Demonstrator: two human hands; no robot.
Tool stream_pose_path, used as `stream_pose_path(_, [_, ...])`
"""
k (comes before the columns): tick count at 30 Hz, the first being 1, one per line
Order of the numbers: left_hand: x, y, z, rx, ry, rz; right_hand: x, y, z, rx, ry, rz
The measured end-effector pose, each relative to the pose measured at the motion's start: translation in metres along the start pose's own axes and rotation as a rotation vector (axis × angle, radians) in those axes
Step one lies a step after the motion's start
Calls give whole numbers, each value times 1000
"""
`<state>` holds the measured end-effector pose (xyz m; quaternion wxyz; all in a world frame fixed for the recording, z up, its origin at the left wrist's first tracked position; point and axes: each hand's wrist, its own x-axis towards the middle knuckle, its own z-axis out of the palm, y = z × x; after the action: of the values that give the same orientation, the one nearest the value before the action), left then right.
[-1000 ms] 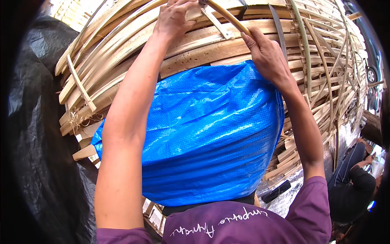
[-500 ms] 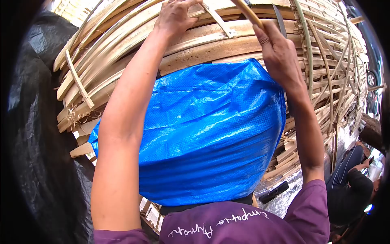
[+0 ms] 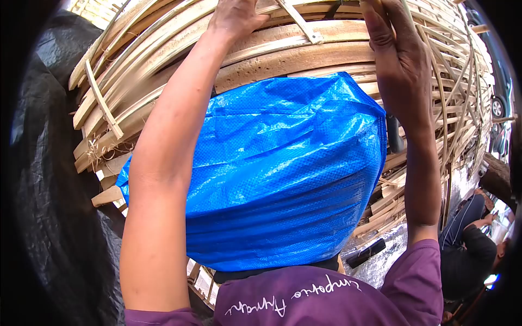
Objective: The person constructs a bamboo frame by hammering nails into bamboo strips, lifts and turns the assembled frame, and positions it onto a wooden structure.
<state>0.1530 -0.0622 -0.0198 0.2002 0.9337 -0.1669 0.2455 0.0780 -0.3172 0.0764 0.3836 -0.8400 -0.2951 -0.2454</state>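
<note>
My left hand point(image 3: 236, 17) reaches over the wooden slats point(image 3: 321, 57) at the top edge. Its thumb points right, toward a thin pale wooden strip point(image 3: 298, 23) laid across the slats; its other fingers are cut off by the frame. My right hand point(image 3: 401, 65) is raised at upper right above the slats. Its thumb and fingers point up close together, and the tips run out of view; what they hold, if anything, is hidden. A dark object like a knife handle point(image 3: 395, 135) lies beside my right wrist. Blue woven plastic sheeting point(image 3: 283, 168) covers my lap.
A black plastic sheet point(image 3: 60, 179) hangs at left. Another thin strip point(image 3: 102, 99) crosses the slat ends. On the right are woven bamboo strips point(image 3: 462, 81), a short black tube point(image 3: 366, 253), and a seated person in dark clothes point(image 3: 465, 258). A vehicle point(image 3: 497, 106) stands beyond.
My right hand has moved up and right; the wooden stick it gripped is out of sight, and so is the dark blade beside it. My left hand has shifted slightly up.
</note>
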Motion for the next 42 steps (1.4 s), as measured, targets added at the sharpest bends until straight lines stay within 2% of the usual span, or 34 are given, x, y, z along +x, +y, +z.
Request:
stream_pose_path(2, [-1, -3, 0, 1, 10, 12, -4, -9, 1, 22, -87, 142])
stream_pose_path(4, [0, -2, -1, 8, -5, 4, -19, 26, 10, -212, -412, 330])
stream_pose_path(5, [-2, -1, 2, 8, -1, 6, -28, 55, 22, -276, -457, 340])
stream_pose_path(9, [-2, 2, -5, -5, 33, 16, -17, 38, 0, -159, -307, 410])
stream_pose_path(13, [1, 5, -5, -11, 10, 7, -9, 12, -3, 50, -150, 187])
stream_pose_path(15, [-1, 7, -6, -8, 4, -7, -22, 19, 6, 74, -304, 297])
stream_pose_path(17, [2, 7, -5, -62, -5, -14, -28, 38, 20, -164, -473, 310])
stream_pose_path(19, [4, 8, -8, -36, 25, 15, -24, 33, 21, -194, -449, 258])
stream_pose_path(21, [-2, 12, -9, -12, 18, -23, -15, 14, 9, -81, -385, 300])
stream_pose_path(25, [0, 8, -8, -11, -22, -54, -11, -6, 1, 124, -189, 157])
stream_pose_path(27, [-3, 10, -7, -15, -25, -52, -23, 24, 15, -62, -410, 385])
stream_pose_path(28, [-4, 10, -7, -10, -6, -25, -24, 36, 20, -132, -450, 371])
stream_pose_path(29, [-2, 9, -7, -2, 15, 5, -26, 42, 19, -187, -449, 345])
stream_pose_path(32, [-2, 11, -11, -9, -4, -22, -19, 13, 6, -42, -355, 340])
stream_pose_path(35, [0, 13, -8, -32, 14, -22, -13, 0, 5, 24, -210, 170])
stream_pose_path(38, [-1, 12, -11, -27, -13, -50, -25, 26, 17, -142, -395, 338])
stream_pose_path(39, [-3, 14, -10, -15, 13, -24, -26, 31, 23, -207, -392, 255])
stream_pose_path(42, [1, 14, -12, -20, 11, -21, -22, 26, 14, -137, -361, 279])
